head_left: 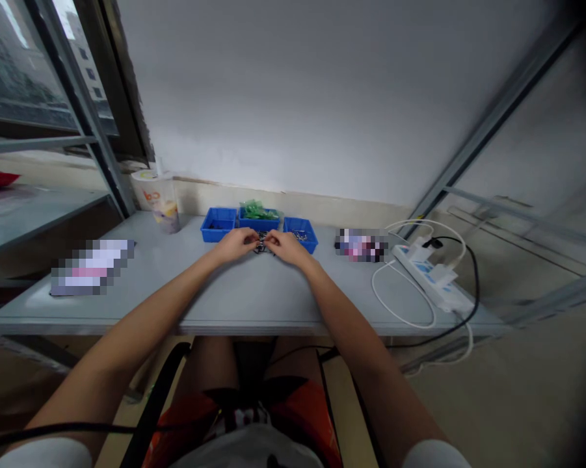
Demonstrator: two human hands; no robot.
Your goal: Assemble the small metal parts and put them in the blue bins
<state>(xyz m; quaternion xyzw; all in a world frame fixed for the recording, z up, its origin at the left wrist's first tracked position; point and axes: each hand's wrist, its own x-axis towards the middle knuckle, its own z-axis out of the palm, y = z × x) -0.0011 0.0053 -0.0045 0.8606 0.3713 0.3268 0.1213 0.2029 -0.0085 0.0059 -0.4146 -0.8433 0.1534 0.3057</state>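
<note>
My left hand (238, 244) and my right hand (287, 246) meet over the desk, their fingers closed in a pinch. Between them lie small dark and silvery metal pieces (262, 245), too small to name. What sits in each pinch is hidden by the fingertips. Just behind stand three blue trays: the left tray (203, 229) has dark bits inside, the middle tray (258, 225) bears crumpled green plastic packets (254, 210), and the right tray (312, 247) contains small shiny metal parts (300, 235).
A lidded drink cup (162, 203) with a straw stands at the back left. A blurred phone-like object (92, 268) lies at the left, another blurred item (361, 246) at the right. A white power strip (434, 279) with looping cables occupies the right end of the grey desk (253, 296).
</note>
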